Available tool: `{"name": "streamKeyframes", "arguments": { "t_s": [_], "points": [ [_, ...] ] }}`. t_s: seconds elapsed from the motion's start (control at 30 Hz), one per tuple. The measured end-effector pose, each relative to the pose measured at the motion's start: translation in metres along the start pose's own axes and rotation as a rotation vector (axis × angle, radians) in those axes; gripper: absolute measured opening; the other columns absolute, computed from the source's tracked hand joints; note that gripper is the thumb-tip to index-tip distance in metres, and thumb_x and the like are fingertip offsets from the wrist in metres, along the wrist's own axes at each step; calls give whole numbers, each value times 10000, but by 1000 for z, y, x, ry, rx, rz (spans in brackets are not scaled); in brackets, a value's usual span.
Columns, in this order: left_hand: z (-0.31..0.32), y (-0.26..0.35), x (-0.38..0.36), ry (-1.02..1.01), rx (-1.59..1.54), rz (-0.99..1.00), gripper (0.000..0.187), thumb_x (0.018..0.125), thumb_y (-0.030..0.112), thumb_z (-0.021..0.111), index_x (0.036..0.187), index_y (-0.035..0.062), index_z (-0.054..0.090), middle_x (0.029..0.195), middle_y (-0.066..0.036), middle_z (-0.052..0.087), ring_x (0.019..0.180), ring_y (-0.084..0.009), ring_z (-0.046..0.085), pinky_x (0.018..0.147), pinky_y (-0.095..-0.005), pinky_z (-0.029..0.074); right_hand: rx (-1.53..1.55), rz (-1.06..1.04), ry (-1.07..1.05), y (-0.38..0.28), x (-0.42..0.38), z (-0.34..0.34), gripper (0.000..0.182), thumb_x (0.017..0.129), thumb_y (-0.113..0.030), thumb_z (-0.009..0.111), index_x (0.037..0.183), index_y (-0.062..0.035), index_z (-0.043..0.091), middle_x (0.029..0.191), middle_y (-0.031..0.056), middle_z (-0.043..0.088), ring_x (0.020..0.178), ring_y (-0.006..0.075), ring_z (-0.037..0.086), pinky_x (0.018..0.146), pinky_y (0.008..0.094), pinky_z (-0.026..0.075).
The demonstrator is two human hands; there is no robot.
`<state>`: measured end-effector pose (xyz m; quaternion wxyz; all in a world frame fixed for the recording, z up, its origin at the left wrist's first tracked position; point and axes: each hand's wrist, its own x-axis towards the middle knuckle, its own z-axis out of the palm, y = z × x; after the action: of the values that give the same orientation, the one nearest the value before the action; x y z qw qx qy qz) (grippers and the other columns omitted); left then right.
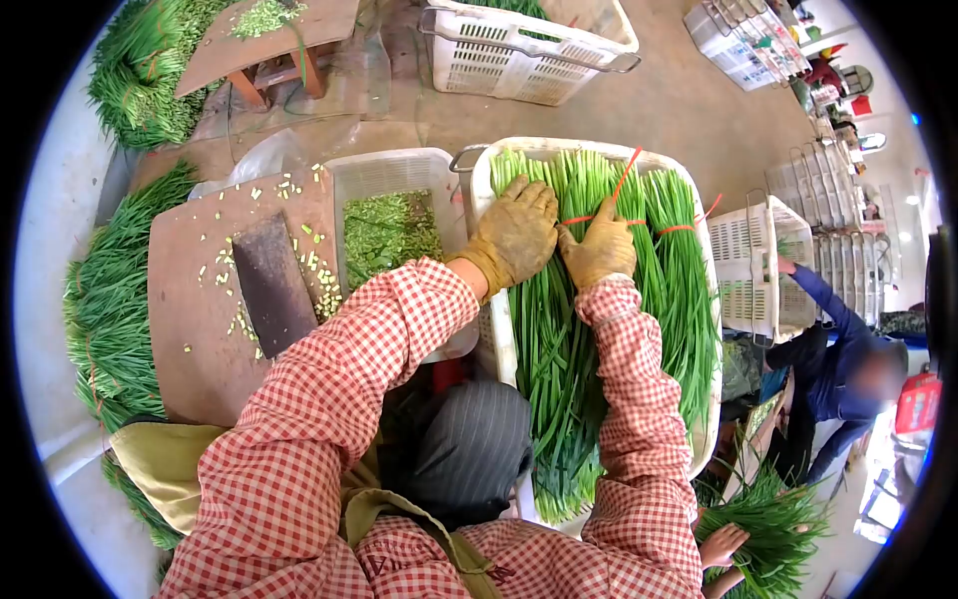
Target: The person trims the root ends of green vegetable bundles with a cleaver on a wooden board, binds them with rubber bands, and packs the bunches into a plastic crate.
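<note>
Bundles of long green chives (559, 349) lie side by side in a white plastic crate (707, 399), tied with orange-red bands (677, 230). My left hand (512, 232), in a dirty yellow glove, rests flat on the leftmost bundle with its fingers stretched out. Beside it, my right hand (601, 245), gloved alike, lies on the middle bundle. Its index finger points forward near a band tail (627, 172) that sticks up, and its thumb reaches toward my left hand. The other right fingers are partly hidden.
To the left, a brown board (190, 299) bears a dark rectangular slab (271, 285) and cut stem bits. A tub (399, 160) of trimmings stands between board and crate. More chives (110, 299) lie far left. Another crate (529, 55) stands ahead; a person (838, 349) works at right.
</note>
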<state>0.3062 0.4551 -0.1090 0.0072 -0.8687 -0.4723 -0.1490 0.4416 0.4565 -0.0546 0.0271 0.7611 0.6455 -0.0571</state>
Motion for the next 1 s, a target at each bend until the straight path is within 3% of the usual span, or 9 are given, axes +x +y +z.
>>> {"name": "streamKeyframes", "arguments": {
  "t_s": [0.13,0.3,0.5,0.53,0.57,0.7,0.8,0.93,1.0],
  "points": [
    [-2,-2,2,-21,5,-31,520,927,313,435,1295,-43,523,1345,-164,538,1315,-268,440,1139,-432,247,94,144,-299,-2,29,-8,994,749,-480,770,1425,45,265,1204,263,600,1121,339,603,930,416,493],
    [0,-1,-9,116,-206,-72,545,924,289,465,1386,0,435,1401,-147,482,1335,-261,409,1146,-438,234,179,-6,-250,40,51,5,1056,657,-464,832,1406,64,307,1201,264,609,1142,344,594,991,382,455],
    [-1,-3,-16,221,-361,-87,581,918,285,490,1431,33,384,1429,-134,457,1357,-252,389,1157,-446,219,922,-103,-366,78,71,31,884,666,-350,846,1314,87,434,1132,193,660,1043,292,639,947,329,477],
    [2,-3,-15,213,-314,-87,538,919,286,483,1384,16,446,1413,-136,478,1350,-247,399,1157,-445,221,621,-93,-168,67,64,23,895,654,-330,857,1327,77,431,1106,194,669,1015,295,650,920,324,492],
    [3,-3,-14,212,-323,-87,538,919,286,483,1384,16,446,1413,-136,478,1350,-247,399,1157,-445,221,743,-86,-265,66,66,34,974,650,-338,862,1394,51,369,1133,214,658,1055,307,640,924,333,493],
    [3,-5,-15,148,-247,-105,479,923,293,448,1278,-14,546,1380,-149,513,1352,-250,398,1155,-443,219,216,-54,-16,11,28,-6,942,673,-364,850,1369,22,345,1117,199,661,999,314,664,883,363,521],
    [9,-2,-16,182,-174,-106,482,917,297,444,1251,-28,562,1370,-152,522,1342,-252,409,1148,-449,217,-148,79,15,-8,23,-25,890,690,-403,832,1318,12,357,933,154,660,832,276,687,720,386,564],
    [9,-5,-15,167,-248,-100,466,897,286,467,1225,-23,585,1346,-153,538,1315,-246,432,1138,-469,223,-525,-2,250,-24,25,38,612,845,-265,656,1315,14,383,911,116,631,826,236,638,706,389,507],
    [8,-4,-18,161,-254,-99,466,897,289,469,1227,-18,586,1348,-146,538,1319,-243,428,1137,-470,224,-556,-66,278,-20,20,42,709,857,-340,626,1388,26,330,897,98,619,821,231,613,707,377,471]
  ]
}}
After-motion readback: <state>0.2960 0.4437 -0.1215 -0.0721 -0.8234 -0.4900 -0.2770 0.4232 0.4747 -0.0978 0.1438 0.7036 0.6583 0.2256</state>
